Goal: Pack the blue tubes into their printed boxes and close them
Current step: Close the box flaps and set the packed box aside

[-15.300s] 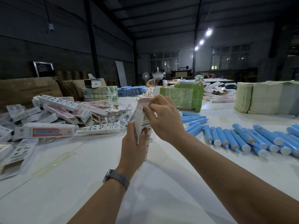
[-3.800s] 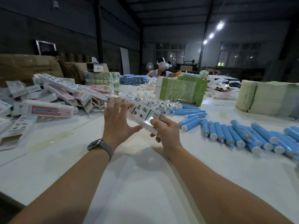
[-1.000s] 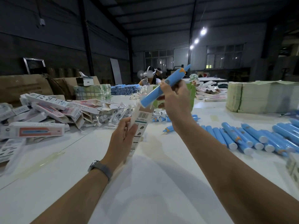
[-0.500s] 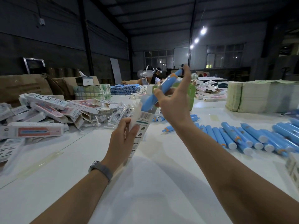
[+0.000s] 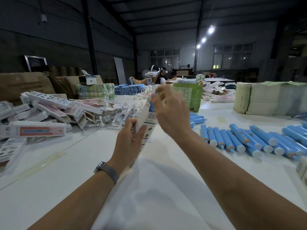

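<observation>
Work surface: broad white table (image 5: 149, 188), filling the lower half of the frame.
Finished stock: heap of long white printed cardboard boxes (image 5: 43, 113), left of centre, likely set where the left hand can drop them.
Flat stock: tall grey-green stacks of unfolded cartons (image 5: 265, 98), upper right; well apart from the hands.
Tube supply: row of blue plastic tubes with white caps (image 5: 245, 140), right of centre, lying side by side near the right arm, probably for a short reach.
Box in hand: white printed carton with barcode (image 5: 147, 121), centre, tilted, open end up so a tube slides down; blue shows at its mouth.
Left hand (image 5: 128, 141): grasping the carton's lower part.
Right hand (image 5: 169, 112): blurred at the carton's mouth, fingers curled; hold not discernible.
Obstruction: green printed bundle (image 5: 187, 95) behind; nothing blocks the flap.
</observation>
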The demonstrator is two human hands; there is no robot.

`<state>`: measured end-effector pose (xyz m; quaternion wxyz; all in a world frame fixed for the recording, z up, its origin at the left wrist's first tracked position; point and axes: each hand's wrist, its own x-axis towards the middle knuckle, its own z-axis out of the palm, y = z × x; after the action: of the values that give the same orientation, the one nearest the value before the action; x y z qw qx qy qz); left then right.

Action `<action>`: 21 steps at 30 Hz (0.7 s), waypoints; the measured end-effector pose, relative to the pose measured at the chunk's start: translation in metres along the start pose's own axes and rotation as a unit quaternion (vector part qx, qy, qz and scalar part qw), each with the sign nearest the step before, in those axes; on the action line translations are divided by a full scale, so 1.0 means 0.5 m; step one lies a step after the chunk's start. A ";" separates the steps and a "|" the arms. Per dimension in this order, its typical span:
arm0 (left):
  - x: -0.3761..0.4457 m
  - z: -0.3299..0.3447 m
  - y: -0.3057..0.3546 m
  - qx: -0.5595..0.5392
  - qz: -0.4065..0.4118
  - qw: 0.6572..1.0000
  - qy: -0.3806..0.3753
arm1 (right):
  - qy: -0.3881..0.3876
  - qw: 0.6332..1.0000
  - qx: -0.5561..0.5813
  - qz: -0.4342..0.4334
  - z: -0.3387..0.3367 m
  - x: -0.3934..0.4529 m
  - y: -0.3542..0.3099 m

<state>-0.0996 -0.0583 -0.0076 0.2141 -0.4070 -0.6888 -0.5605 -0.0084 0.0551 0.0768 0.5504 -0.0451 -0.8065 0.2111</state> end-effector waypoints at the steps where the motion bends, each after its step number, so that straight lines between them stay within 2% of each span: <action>1: 0.000 0.001 0.000 0.000 0.002 1.000 0.006 | -0.025 0.999 -0.041 -0.019 0.013 -0.019 0.004; 4: -0.001 0.002 -0.003 -0.005 0.013 1.000 0.023 | -0.051 0.996 -0.064 -0.040 0.041 -0.060 0.020; 9: 0.006 -0.002 -0.033 0.000 -0.012 0.999 0.043 | -0.008 0.999 0.049 0.019 0.055 -0.061 0.044; 10: 0.009 -0.002 -0.039 -0.003 -0.023 0.998 0.052 | -0.036 0.997 0.049 0.040 0.057 -0.068 0.059; 12: 0.014 -0.003 -0.050 -0.006 -0.042 0.997 0.063 | -0.156 0.985 -0.048 0.054 0.067 -0.097 0.099; 14: 0.013 0.000 -0.051 -0.010 -0.046 0.996 0.072 | -0.307 0.936 -0.161 0.052 0.082 -0.131 0.138; 16: 0.012 0.004 -0.049 -0.015 -0.050 0.996 0.079 | -0.407 0.890 -0.189 0.084 0.097 -0.143 0.157; 19: 0.011 0.005 -0.052 -0.028 -0.066 0.993 0.095 | -0.467 0.852 -0.212 0.102 0.119 -0.131 0.163; 21: 0.011 0.006 -0.055 -0.041 -0.083 0.990 0.106 | -0.469 0.843 -0.234 0.120 0.137 -0.124 0.162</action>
<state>-0.1244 -0.0546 -0.0206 0.2214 -0.2950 -0.6704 -0.6439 -0.0591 0.0898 -0.0295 0.0500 -0.1645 -0.9822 0.0760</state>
